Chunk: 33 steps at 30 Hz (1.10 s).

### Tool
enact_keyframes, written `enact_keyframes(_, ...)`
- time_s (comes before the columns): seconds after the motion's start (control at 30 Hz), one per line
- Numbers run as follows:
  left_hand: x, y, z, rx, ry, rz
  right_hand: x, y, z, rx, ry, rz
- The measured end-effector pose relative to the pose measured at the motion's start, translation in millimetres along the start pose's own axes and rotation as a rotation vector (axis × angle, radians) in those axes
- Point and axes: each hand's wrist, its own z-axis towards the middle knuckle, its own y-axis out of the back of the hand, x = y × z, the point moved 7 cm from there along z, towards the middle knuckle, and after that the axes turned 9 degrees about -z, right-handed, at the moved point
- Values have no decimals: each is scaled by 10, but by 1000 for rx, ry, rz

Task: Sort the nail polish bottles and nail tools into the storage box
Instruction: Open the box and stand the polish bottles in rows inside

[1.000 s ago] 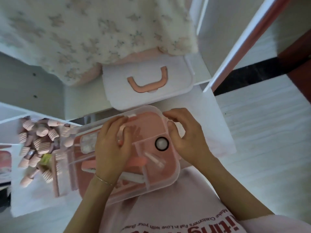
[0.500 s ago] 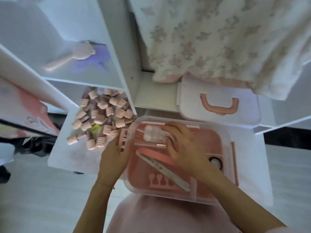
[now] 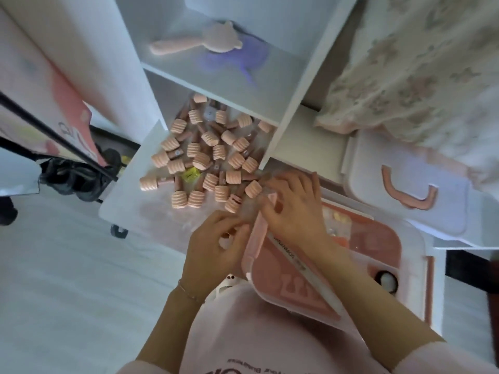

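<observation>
Head view: two hands [image 3: 216, 247], one storage box [image 3: 415, 268].

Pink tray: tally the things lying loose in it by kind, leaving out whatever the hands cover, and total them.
Nail file: 1
Toe separator: 1
Round black-rimmed piece: 1
Clear case, partly hidden: 1
Total: 4

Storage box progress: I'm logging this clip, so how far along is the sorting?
Done: a nail file and toe separators lie in the storage box. In hand: both the left hand and right hand work at the box's left edge. Left: the heap of nail polish bottles sits outside on the white tray.
</observation>
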Motion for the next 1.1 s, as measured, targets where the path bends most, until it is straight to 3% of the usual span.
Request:
enact_keyframes(0.13,452,-93,-19,135,386,-296,-8,-12,-94,-92,77,105)
enact_keyframes(0.27,534,-406,-116,370,488,-407,12,-65,-188,-70,144,80)
enact_keyframes(0.43,607,-497,-143,262,478,-454,3,-81,-211,-86,142,71)
enact_keyframes(0.63,695,-478,-98,267,418,-428,-25,-113,-217,-90,145,61)
enact_keyframes(0.83,1001,-338,-191,206,593,-458,-36,-131,-222,-96,139,53)
enact_keyframes(1.1,650,-23,122,5,430,-104,-163,85,-394,-75,168,178)
